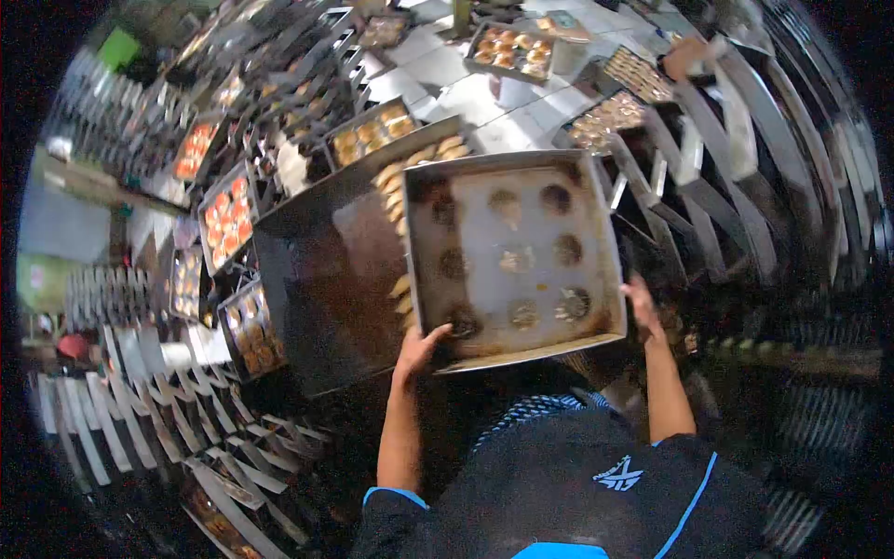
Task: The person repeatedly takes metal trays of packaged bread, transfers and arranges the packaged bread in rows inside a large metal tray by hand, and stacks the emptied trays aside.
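Note:
A square metal baking tray (480, 228) with raised rims fills the middle of the view, tilted so that its inside faces me. Dark round baking marks lie in rows on its stained bottom, and no bread is in it. My left hand (422, 350) grips the lower left corner, its thumb over the rim. On the right side my right hand (643, 309) is closed about the tray's edge, with its fingers partly hidden and a little blurred. Behind the tray's left edge and top, curved pastries (395, 200) show in a row, partly covered by it.
A dark flat surface (317, 289) lies to the left. Beyond it stand trays of red-topped buns (226, 222) and yellow buns (374, 136). More glazed buns (510, 48) are on the tiled floor (438, 70). Stacked metal trays (736, 140) rise close on the right.

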Tool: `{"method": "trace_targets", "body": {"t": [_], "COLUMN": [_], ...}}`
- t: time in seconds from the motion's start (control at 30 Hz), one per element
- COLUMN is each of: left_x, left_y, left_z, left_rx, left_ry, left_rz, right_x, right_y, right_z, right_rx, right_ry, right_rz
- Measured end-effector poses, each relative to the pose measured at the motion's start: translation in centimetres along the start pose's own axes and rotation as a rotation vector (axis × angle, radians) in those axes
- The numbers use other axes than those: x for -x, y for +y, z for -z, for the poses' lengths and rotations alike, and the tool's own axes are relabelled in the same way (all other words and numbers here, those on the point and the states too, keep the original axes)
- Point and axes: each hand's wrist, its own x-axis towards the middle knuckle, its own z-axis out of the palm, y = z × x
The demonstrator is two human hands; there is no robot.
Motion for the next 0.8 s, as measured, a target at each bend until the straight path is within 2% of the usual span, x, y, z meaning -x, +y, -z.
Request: {"method": "trace_targets", "body": {"t": [0.03, 0.1, 0.13, 0.17, 0.2, 0.23, 0.3, 0.37, 0.47, 0.57, 0.63, 0.67, 0.7, 0.77, 0.8], "left_x": [-0.7, 2.1, 4.2, 3.5, 6.1, 5.5, 9.8, 11.2, 10.4, 7.9, 5.6, 4.5, 3.5, 5.0, 2.4], "left_y": [-2.3, 0.2, 2.7, -0.9, 2.1, -1.3, 4.9, 9.3, 17.9, 27.5, 33.4, 36.3, 39.2, 45.4, 46.6], "left_z": [-0.3, -0.9, -1.0, 1.5, 2.0, 4.6, 3.1, 3.0, 0.7, -3.9, -8.7, -11.6, -14.6, -21.5, -23.6], "left_rx": [0.042, 0.360, 0.502, 0.406, 0.304, 0.294, 0.358, 0.395, 0.400, 0.347, 0.167, 0.116, 0.189, 0.751, 0.589], "left_ry": [-0.003, 0.106, 0.126, 0.129, 0.192, 0.229, 0.430, 0.443, 0.344, 0.139, 0.025, -0.042, -0.161, -0.428, -0.395], "left_rz": [-0.074, -0.161, -0.127, -0.212, -0.158, -0.237, -0.225, -0.332, -0.538, -0.754, -0.982, -1.076, -1.081, -0.640, -0.721], "right_x": [1.0, 2.9, 4.3, 5.5, 6.9, 8.3, 11.2, 14.0, 17.0, 18.4, 18.8, 18.5, 17.7, 16.4, 15.6], "right_y": [0.2, -1.2, -3.0, -4.4, -6.4, -8.5, -12.4, -15.3, -16.9, -15.2, -14.3, -14.7, -15.3, -15.9, -15.8], "right_z": [0.0, 0.3, 0.4, 1.1, 2.0, 3.3, 6.4, 9.5, 14.8, 20.1, 23.8, 26.1, 28.8, 33.1, 34.3], "right_rx": [-0.115, -0.163, -0.168, -0.169, -0.163, -0.157, -0.162, -0.185, -0.351, -0.886, -1.236, -1.211, -1.202, -1.186, -0.978], "right_ry": [-0.187, -0.327, -0.378, -0.411, -0.434, -0.448, -0.432, -0.354, -0.029, 0.449, 0.762, 0.739, 0.712, 0.692, 0.711], "right_rz": [-0.108, -0.029, 0.037, 0.111, 0.200, 0.295, 0.477, 0.621, 0.688, 0.675, 0.662, 0.783, 0.790, 0.810, 0.878]}}
